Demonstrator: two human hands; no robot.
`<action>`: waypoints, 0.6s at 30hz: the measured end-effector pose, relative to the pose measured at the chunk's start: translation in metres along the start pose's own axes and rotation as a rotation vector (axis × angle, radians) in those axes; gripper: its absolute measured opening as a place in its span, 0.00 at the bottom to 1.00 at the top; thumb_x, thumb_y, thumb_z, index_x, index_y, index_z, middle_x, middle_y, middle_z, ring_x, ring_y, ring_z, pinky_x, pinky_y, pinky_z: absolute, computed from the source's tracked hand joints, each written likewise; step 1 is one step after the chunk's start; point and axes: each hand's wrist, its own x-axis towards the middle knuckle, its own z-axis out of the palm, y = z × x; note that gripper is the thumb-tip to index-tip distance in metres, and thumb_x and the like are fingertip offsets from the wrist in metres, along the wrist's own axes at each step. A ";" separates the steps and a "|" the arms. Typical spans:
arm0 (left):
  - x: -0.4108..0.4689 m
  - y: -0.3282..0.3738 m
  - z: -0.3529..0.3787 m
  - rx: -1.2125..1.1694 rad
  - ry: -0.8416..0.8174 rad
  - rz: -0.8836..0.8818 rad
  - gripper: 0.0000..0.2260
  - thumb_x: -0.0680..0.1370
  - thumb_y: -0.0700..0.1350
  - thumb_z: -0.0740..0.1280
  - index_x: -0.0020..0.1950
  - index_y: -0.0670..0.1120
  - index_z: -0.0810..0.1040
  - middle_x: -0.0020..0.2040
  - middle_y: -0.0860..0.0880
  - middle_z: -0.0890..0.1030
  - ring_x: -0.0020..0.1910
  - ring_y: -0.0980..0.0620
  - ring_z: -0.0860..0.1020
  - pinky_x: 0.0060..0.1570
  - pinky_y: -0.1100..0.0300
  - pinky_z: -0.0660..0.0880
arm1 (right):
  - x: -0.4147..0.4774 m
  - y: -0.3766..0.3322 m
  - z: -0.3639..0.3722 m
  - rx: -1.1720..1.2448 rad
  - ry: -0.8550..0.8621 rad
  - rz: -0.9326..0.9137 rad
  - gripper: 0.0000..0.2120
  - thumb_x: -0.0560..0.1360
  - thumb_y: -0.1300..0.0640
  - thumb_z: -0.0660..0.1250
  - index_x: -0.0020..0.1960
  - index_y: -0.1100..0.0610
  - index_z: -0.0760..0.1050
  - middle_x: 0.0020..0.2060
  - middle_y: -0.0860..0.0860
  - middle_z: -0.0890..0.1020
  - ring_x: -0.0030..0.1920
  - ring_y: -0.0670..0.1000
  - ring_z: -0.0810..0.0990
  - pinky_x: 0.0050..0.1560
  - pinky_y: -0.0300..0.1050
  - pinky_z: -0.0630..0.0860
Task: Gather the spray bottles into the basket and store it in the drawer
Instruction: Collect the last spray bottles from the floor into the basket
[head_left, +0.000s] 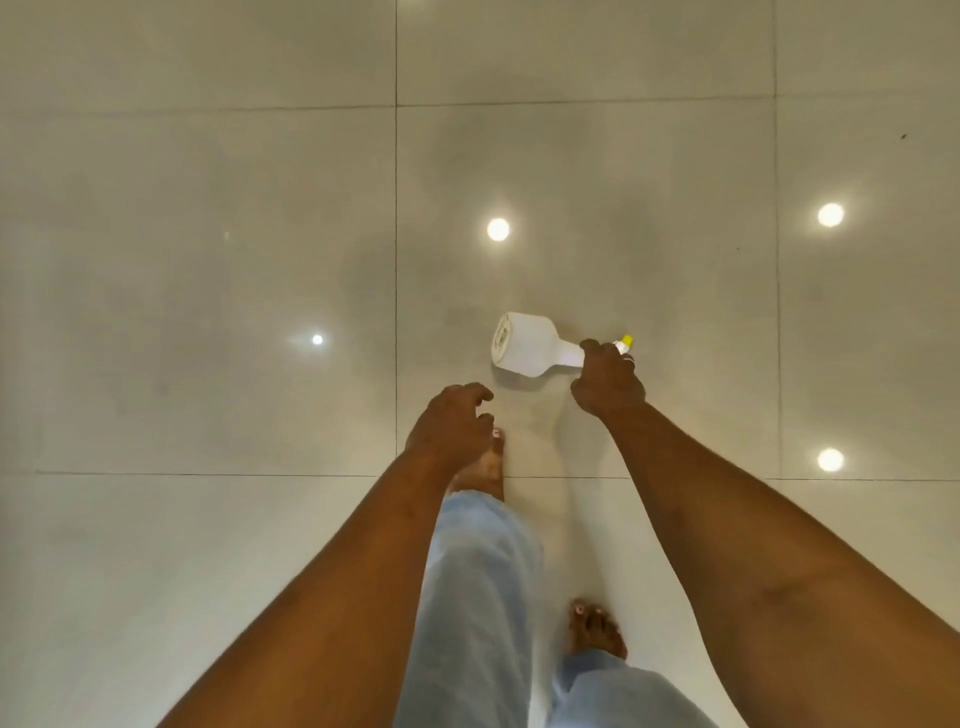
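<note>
A white spray bottle (527, 345) with a yellow nozzle tip lies sideways, its flat base pointing left. My right hand (609, 379) is closed around its neck and trigger head, just above the glossy tiled floor. My left hand (451, 423) hangs lower left of the bottle with curled, spread fingers and holds nothing. No basket or drawer is in view.
Large pale floor tiles (208, 260) with dark grout lines fill the view, mirroring several ceiling lights. My bare feet (597, 629) and light blue trouser legs (478, 587) stand below the hands.
</note>
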 end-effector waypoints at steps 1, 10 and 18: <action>0.014 -0.003 -0.001 0.028 -0.008 0.006 0.17 0.78 0.43 0.62 0.67 0.46 0.72 0.66 0.44 0.74 0.63 0.46 0.74 0.61 0.55 0.70 | 0.013 0.000 0.009 -0.018 -0.011 0.006 0.23 0.75 0.63 0.60 0.69 0.56 0.64 0.62 0.57 0.70 0.67 0.60 0.66 0.59 0.56 0.71; 0.058 -0.019 0.007 0.101 -0.028 0.095 0.20 0.78 0.43 0.62 0.70 0.47 0.67 0.71 0.46 0.68 0.67 0.47 0.69 0.63 0.56 0.68 | 0.070 -0.006 0.043 -0.319 -0.059 0.004 0.21 0.74 0.56 0.65 0.66 0.54 0.67 0.62 0.54 0.72 0.68 0.57 0.66 0.63 0.55 0.66; 0.000 0.000 -0.015 0.248 0.225 0.141 0.34 0.74 0.47 0.69 0.75 0.51 0.55 0.75 0.46 0.56 0.72 0.45 0.59 0.59 0.51 0.72 | 0.007 -0.053 -0.026 -0.388 -0.009 -0.234 0.16 0.72 0.62 0.59 0.59 0.51 0.69 0.57 0.52 0.76 0.64 0.56 0.71 0.69 0.66 0.56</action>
